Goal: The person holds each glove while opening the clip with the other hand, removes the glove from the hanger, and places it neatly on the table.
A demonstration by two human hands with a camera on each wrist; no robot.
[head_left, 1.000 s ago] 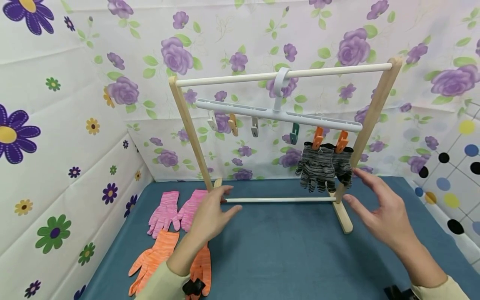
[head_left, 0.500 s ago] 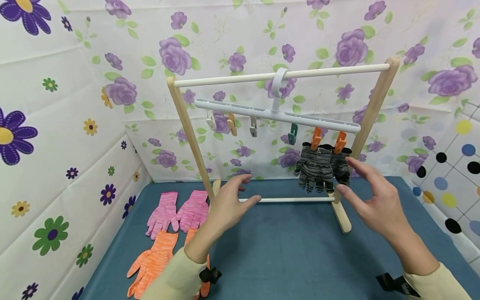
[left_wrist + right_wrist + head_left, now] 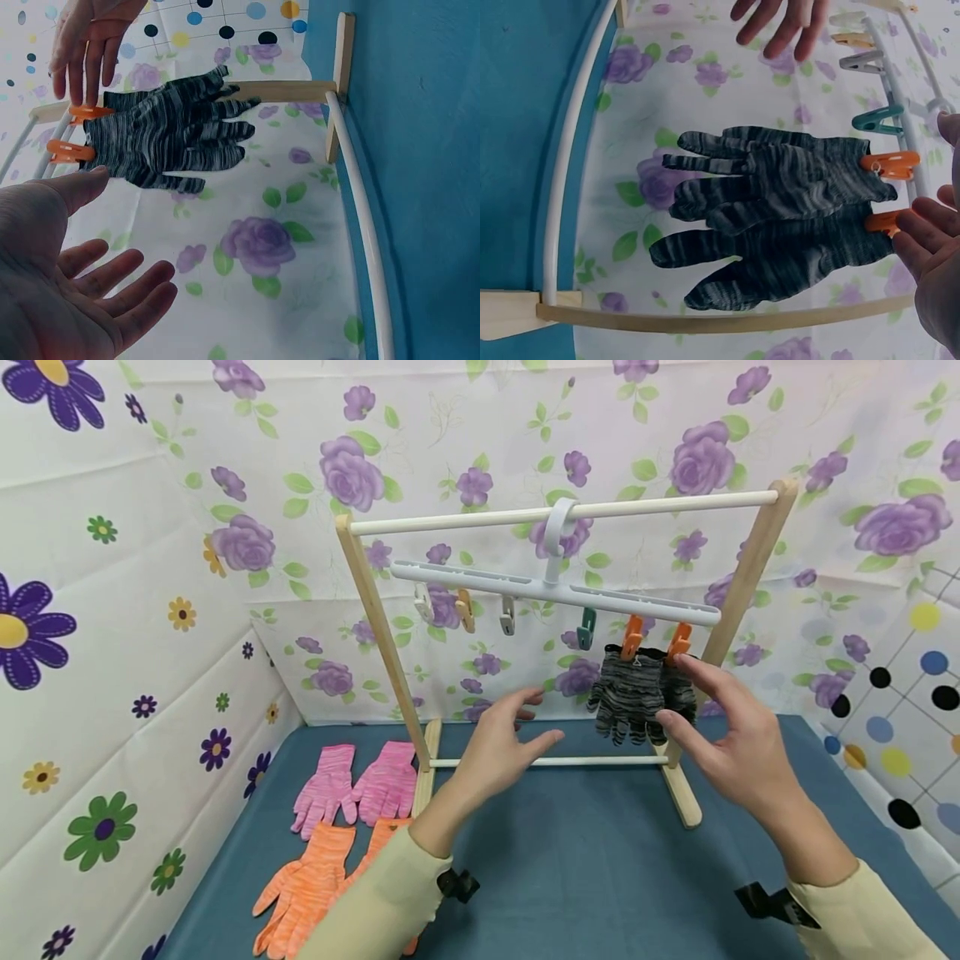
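Observation:
Two black-and-grey knit gloves (image 3: 630, 693) hang by orange clips (image 3: 632, 637) from the right end of a white hanger (image 3: 525, 585). My right hand (image 3: 738, 739) is spread beside them, its fingertips right at the outer orange clip in the head view. In the right wrist view, the fingers (image 3: 922, 232) overlap that clip's end. My left hand (image 3: 502, 739) is held in the air left of the gloves, fingers relaxed and nothing in them. In the left wrist view, the thumb (image 3: 82, 187) lies close below the nearer orange clip (image 3: 71, 151).
The hanger hooks over the top rod of a wooden rack (image 3: 378, 635); its other clips, including a green one (image 3: 587, 628), hold nothing. Pink gloves (image 3: 326, 789) and orange gloves (image 3: 307, 885) lie on the blue table (image 3: 585, 860) at left. A flowered cloth (image 3: 480, 427) stands behind.
My left hand has moved right, from the rack's left post toward the hanging gloves. My right hand has shifted left and up to the outer orange clip. The hanging gloves stay in place.

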